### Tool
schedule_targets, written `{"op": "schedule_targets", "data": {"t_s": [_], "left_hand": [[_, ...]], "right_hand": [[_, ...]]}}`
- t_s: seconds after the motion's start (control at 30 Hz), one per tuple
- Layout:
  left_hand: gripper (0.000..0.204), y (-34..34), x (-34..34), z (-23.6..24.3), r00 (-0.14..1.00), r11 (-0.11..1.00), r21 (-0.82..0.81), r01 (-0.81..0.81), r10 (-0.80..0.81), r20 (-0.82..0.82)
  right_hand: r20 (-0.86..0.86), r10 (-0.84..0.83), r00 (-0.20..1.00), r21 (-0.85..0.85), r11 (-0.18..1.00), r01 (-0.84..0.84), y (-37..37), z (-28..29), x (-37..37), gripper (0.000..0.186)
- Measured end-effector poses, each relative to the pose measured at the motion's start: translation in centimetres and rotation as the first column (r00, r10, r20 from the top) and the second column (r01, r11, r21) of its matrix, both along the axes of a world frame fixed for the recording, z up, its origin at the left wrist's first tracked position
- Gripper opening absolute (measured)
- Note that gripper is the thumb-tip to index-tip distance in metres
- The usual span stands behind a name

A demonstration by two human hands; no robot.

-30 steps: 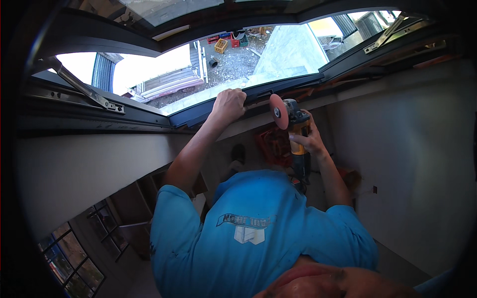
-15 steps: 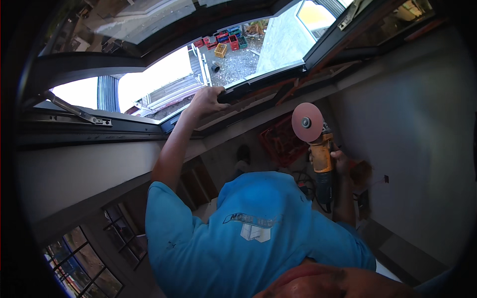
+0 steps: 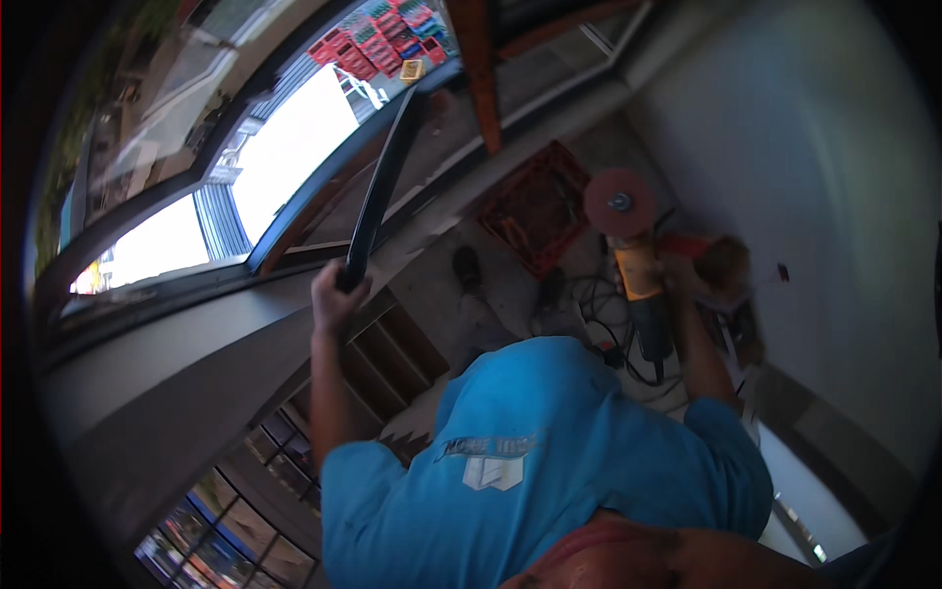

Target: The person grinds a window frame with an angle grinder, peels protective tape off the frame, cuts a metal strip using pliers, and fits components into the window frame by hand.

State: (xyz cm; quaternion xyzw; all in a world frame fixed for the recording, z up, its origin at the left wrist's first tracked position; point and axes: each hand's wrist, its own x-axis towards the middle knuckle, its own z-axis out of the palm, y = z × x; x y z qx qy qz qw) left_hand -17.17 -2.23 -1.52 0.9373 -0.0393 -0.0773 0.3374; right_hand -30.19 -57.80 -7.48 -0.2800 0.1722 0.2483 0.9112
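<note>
My left hand grips the lower end of a long, dark strip, which slants up to the right across the window opening. My right hand holds a yellow and black angle grinder by its body, with the pinkish disc at the top. Its black cord lies in loops on the floor below. A red crate with things in it sits on the floor left of the grinder.
The open window frame runs along the upper left, with stacked crates outside. A pale wall rises on the right. An orange object stands near the wall. Wooden steps or shelving are at the lower left; my feet are below me.
My left hand has pulled the dark strip away from the sill and moved down and left. The view has rotated. The grinder stays in my right hand.
</note>
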Motion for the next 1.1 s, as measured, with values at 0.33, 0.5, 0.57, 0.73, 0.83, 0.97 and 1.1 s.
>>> {"op": "schedule_targets", "data": {"t_s": [0.33,0.5,0.57,0.73,0.83,0.97,1.1], "left_hand": [[0.033,-6.7,-24.4,-8.6,0.855,0.937,0.129,-0.325,0.349,-0.383],[0.036,-7.2,-30.8,-10.6,0.810,0.906,0.271,-0.324,0.414,-0.416],[0.035,-7.1,-33.0,-11.3,0.762,0.882,0.258,-0.393,0.470,-0.446],[0.031,-7.6,-36.0,-12.5,0.653,0.831,0.230,-0.506,0.544,-0.527],[0.029,-8.3,-37.0,-12.9,0.602,0.805,0.256,-0.535,0.576,-0.552],[0.028,-9.1,-38.2,-13.6,0.530,0.775,0.274,-0.570,0.601,-0.598],[0.028,-9.6,-38.7,-14.0,0.457,0.746,0.279,-0.605,0.612,-0.645]], "right_hand": [[-0.224,0.327,0.918,-0.104,0.929,-0.356,-3.4,-13.0,2.7,0.060],[-0.291,0.346,0.892,-0.165,0.900,-0.403,-0.6,-22.9,6.1,0.047],[-0.283,0.338,0.898,-0.170,0.903,-0.394,0.2,-26.4,7.9,0.047],[-0.325,0.386,0.864,-0.327,0.811,-0.485,2.2,-33.5,11.9,0.047],[-0.223,0.434,0.873,-0.576,0.664,-0.478,3.5,-38.0,14.2,0.051],[-0.183,0.412,0.893,-0.731,0.550,-0.404,4.4,-42.6,15.6,0.056],[-0.151,0.367,0.918,-0.813,0.483,-0.326,4.8,-43.6,15.1,0.065]]}}
